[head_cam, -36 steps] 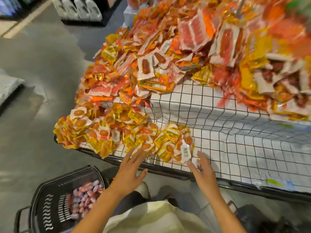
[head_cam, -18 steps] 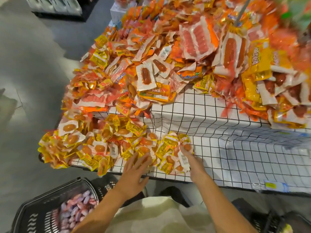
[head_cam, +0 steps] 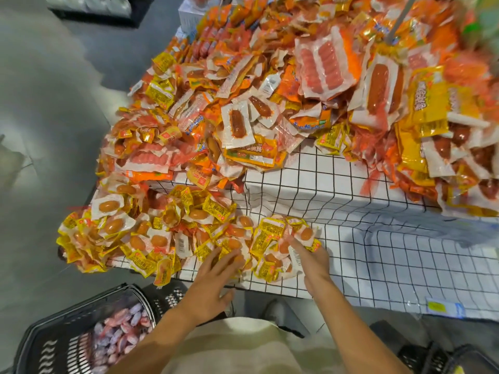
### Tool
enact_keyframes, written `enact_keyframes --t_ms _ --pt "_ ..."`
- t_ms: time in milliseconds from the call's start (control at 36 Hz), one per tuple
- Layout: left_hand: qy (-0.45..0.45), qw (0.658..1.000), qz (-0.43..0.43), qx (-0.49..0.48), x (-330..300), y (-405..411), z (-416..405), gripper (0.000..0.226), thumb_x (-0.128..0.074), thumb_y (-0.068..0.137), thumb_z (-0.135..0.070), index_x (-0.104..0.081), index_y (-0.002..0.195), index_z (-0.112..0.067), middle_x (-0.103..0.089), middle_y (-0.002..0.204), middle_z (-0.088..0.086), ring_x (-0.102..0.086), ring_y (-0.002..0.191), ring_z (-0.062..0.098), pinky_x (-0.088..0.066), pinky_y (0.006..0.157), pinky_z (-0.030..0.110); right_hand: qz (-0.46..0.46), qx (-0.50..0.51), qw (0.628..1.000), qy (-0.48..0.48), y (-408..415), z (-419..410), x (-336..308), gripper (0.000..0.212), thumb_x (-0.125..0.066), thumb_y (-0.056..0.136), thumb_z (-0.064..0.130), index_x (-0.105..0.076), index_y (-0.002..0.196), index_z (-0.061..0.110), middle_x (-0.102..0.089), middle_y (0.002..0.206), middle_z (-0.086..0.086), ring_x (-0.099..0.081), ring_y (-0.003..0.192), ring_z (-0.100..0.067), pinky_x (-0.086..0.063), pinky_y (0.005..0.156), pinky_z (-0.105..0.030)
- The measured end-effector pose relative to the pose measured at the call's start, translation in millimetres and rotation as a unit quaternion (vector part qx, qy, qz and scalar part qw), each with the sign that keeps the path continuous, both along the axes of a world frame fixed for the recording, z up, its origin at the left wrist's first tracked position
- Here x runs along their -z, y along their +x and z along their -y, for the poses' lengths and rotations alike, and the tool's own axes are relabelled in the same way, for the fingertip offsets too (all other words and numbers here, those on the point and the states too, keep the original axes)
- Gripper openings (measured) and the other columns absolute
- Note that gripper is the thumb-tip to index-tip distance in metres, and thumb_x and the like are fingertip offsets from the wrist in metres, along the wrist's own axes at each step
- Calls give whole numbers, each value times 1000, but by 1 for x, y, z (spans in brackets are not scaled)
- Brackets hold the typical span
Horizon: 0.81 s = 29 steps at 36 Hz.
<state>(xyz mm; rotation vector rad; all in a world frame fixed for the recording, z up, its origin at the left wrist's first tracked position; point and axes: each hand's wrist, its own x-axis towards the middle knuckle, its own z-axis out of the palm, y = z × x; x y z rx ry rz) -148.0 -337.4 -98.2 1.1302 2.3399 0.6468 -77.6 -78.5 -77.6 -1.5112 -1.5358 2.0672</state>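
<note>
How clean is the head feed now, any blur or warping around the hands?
Head view: wide-angle warp bows the wire grid shelf; motion blur smears the packet pile at top right and the fingertips of the left hand and right hand on the yellow packets; light is even, soft shadow under the upper tier.

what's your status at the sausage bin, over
Left hand flat on yellow sausage packets. Right hand among them, grip unclear. Basket low left, apart from both hands.

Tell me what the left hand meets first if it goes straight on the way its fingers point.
The left hand points away and to the right, and its fingertips seem to touch the small sausage packets on the wire grid shelf. Those come first, though depth is hard to judge.
</note>
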Motion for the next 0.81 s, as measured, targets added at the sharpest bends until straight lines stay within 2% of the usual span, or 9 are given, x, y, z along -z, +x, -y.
enact_keyframes --t_ms 139,222,333,417,500,611,639,722,806 --pt "75 994 -12 -75 -11 3 -16 42 -66 92 -21 -60 133 -26 -40 153 -9 -25 146 30 -24 121 49 -33 -13 999 -7 15 -13 -16 18 -86 79 21 -81 97 20 -80 99 -5 -77 94 -22 -61 85 -43" --pt "134 983 -15 -125 -23 7 -31 34 -65 93 -12 -66 126 -23 -49 144 -8 -30 139 21 -26 117 37 -38 -42 998 12 22 -18 -30 23 -86 80 22 -79 100 16 -80 97 -5 -77 94 -23 -62 80 -38" --pt "224 951 86 -197 -43 8 -47 38 -64 92 -19 -63 129 -30 -56 138 -17 -43 135 13 -31 112 25 -62 -86 994 32 26 -22 -58 27 -88 75 22 -75 98 17 -80 95 -5 -77 90 -24 -61 74 -38" --pt "286 862 292 -299 -50 8 -55 39 -64 89 -39 -63 128 -38 -61 135 -12 -56 127 12 -46 107 35 -96 -152 984 6 24 -24 -84 38 -89 71 22 -75 105 13 -79 102 -9 -76 96 -28 -60 81 -42" --pt "301 698 508 -406 -58 -2 -60 71 -71 74 -64 -59 135 -31 -56 143 10 -55 128 30 -41 111 51 -120 -228 965 -58 18 -23 -110 41 -96 61 27 -79 97 21 -78 103 -13 -77 93 -31 -60 69 -37" --pt "391 519 694 -309 -63 2 -54 74 -28 102 -60 -33 154 -7 -37 156 22 -34 145 40 -26 118 54 -122 -281 941 -146 4 -10 -118 47 -97 54 32 -79 96 21 -78 104 -15 -77 89 -29 -59 62 -34" --pt "403 496 709 -298 -70 3 -49 77 -22 103 -60 -33 153 -4 -37 156 23 -33 145 39 -24 118 52 -112 -297 937 -146 -1 -5 -116 45 -97 53 34 -80 94 23 -78 102 -13 -76 84 -27 -57 61 -35" --pt "427 492 717 -250 -79 5 -45 85 -45 91 -74 -46 149 -12 -47 150 20 -43 140 40 -24 119 56 -77 -331 933 -119 -13 14 -108 39 -95 61 33 -80 95 22 -79 95 -9 -75 78 -21 -55 59 -30" --pt "434 480 703 -296 -74 12 -34 89 -53 89 -73 -36 154 -14 -47 149 22 -45 136 40 -16 123 57 -80 -363 927 -50 -22 27 -95 36 -86 75 26 -75 108 18 -80 101 -2 -76 94 -20 -58 68 -23"
